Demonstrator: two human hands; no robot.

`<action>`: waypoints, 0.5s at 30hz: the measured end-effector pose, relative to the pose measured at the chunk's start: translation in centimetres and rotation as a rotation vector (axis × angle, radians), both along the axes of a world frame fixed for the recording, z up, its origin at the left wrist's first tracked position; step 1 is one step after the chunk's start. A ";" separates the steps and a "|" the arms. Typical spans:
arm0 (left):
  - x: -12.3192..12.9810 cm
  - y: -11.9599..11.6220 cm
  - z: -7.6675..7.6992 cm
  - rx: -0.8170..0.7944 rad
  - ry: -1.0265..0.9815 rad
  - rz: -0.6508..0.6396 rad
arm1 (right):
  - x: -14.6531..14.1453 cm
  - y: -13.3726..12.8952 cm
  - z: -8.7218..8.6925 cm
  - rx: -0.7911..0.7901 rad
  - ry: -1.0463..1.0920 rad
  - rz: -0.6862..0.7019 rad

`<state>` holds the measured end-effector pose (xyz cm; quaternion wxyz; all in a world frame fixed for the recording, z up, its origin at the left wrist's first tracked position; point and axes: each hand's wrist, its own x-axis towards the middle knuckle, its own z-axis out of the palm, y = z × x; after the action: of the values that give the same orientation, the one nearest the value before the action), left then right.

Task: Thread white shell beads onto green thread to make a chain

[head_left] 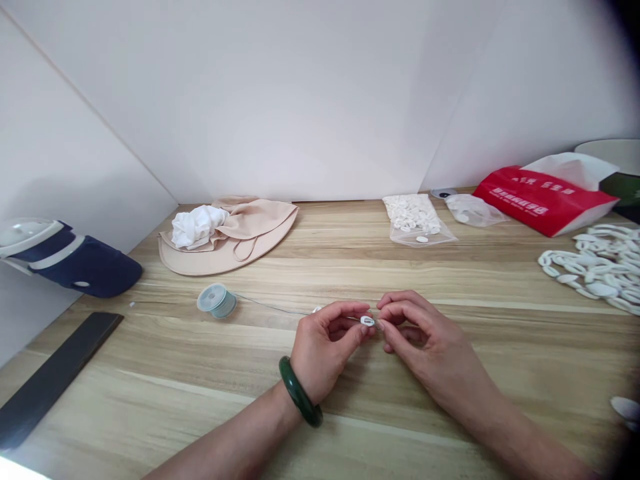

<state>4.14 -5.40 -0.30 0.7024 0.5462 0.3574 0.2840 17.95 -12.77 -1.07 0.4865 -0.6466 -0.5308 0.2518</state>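
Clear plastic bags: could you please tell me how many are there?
2: a bag holding white pieces at the back, another bag to its right. More may be hidden.

The left hand (325, 347) and right hand (425, 340) crowd the white oval link (367, 321), hiding how it is pinched and part of its outline. The thin thread (270, 306) from the spool (217, 301) is barely visible before it passes behind the left hand, where a small white piece (317, 309) is mostly hidden (too little shows to name it). The heap of white links (595, 267) runs off the right edge, the dark strip (55, 380) runs off the lower left, and a pale curved object (624, 408) at lower right is blurred and cut off, its kind impossible to tell
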 end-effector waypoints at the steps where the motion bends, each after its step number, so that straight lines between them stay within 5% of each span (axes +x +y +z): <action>1: 0.0 0.0 0.0 -0.011 -0.004 -0.002 | 0.0 0.0 -0.1 -0.001 -0.001 0.000; 15: -0.1 0.0 -0.2 0.018 0.011 -0.039 | -0.1 0.1 0.0 0.010 -0.068 0.002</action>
<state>4.04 -5.35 -0.55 0.7008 0.5609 0.3478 0.2706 17.86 -12.65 -1.09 0.4713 -0.6518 -0.5488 0.2276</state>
